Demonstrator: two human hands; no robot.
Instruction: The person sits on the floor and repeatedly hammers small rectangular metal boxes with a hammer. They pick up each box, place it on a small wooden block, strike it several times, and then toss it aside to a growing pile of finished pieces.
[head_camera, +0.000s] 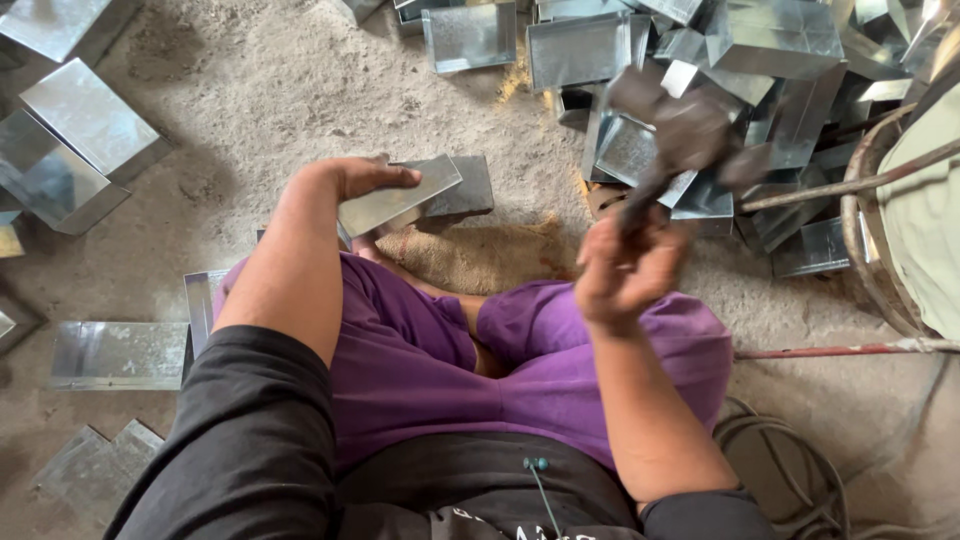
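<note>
I sit on the floor in purple trousers. My left hand (365, 178) grips a folded grey sheet-metal piece (400, 196) and holds it down on a dark block (462, 187) in front of my knees. My right hand (622, 268) is closed on the handle of a hammer (680, 135), raised above the floor at the right; its dark head is blurred with motion. The hammer head hangs to the right of the metal piece, apart from it.
A heap of folded metal trays (770, 60) lies at the back right. Flat and folded sheets (85, 120) lie at the left, more sheets (120, 352) beside my left thigh. A round basket rim (868, 215), two rods (850, 350) and a coiled hose (790, 470) are at the right.
</note>
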